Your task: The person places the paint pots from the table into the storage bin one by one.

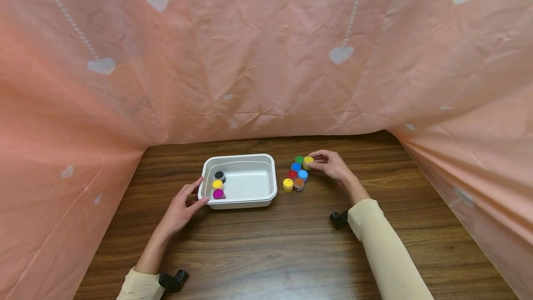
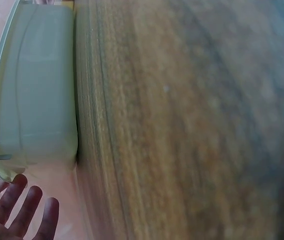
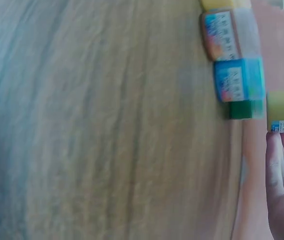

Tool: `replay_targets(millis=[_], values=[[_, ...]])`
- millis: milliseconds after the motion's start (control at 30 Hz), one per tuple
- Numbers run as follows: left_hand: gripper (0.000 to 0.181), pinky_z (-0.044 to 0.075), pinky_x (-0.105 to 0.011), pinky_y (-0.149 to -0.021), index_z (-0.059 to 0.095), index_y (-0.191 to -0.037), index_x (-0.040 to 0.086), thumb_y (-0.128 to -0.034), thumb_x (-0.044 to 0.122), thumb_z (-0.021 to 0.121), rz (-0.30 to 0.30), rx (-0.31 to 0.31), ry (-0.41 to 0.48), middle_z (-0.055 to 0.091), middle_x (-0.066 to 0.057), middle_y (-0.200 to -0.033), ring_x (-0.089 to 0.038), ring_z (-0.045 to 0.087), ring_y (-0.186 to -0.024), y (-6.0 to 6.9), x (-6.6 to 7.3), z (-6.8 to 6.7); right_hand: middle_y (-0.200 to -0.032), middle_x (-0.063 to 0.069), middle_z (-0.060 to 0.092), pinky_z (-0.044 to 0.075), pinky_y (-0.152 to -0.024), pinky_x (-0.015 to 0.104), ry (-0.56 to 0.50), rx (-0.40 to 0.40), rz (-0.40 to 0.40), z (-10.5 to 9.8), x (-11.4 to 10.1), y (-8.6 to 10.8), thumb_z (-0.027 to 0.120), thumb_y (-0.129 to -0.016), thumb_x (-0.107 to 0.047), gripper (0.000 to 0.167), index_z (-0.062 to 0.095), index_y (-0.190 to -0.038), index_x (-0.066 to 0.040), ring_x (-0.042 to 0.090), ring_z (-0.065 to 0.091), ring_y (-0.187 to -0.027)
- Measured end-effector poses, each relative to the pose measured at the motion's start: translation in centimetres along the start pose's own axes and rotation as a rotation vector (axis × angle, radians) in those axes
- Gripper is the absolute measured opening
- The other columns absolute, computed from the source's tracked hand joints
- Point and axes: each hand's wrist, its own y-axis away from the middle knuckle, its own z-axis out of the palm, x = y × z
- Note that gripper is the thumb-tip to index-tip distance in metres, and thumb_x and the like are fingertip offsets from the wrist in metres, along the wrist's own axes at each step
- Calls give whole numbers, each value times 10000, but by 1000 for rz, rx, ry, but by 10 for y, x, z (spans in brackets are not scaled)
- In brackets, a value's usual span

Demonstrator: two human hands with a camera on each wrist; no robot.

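Observation:
My left hand (image 1: 179,212) spans the near left corner of a white plastic tray (image 1: 250,205), touching its rim with thumb and fingers. In the left wrist view the other fingers (image 2: 27,210) stretch loosely past the tray's end. Inside the tray, along its left side, stand a black-lidded paint jar (image 1: 220,177), a yellow one (image 1: 218,184) and a magenta one (image 1: 218,194). My right hand (image 1: 331,165) pinches a yellow paint jar (image 1: 308,161) between thumb and fingertips. This jar (image 3: 280,111) appears raised off the table in the right wrist view.
Left of my right hand stand paint jars with green (image 1: 299,159), blue (image 1: 296,166), red (image 1: 292,174), light blue (image 1: 303,176), yellow (image 1: 288,185) and brown (image 1: 299,184) lids. A pink curtain (image 1: 266,82) surrounds the wooden table (image 1: 266,249) at the back and sides.

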Motion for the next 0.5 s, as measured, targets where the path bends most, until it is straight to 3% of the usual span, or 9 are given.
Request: replay_targets(millis=[200, 500], values=[[693, 538, -537, -1034, 421, -1597, 184, -989, 342, 714, 1, 3, -4, 560, -159, -1356, -338, 548, -1280, 1, -1, 0, -1359, 208, 649, 561, -996, 351, -18, -20, -27, 1, -14, 1, 721, -996, -224, 420, 637, -1353, -19, 348, 632, -1247], [693, 539, -527, -1037, 424, -1596, 196, -987, 351, 715, 0, 0, 1, 560, -150, -1367, -334, 549, -1290, -1, 0, 0, -1325, 207, 670, 567, -963, 326, -50, -56, -96, 19, -46, 0, 736, -982, -188, 394, 657, -1324, -11, 361, 643, -1231]])
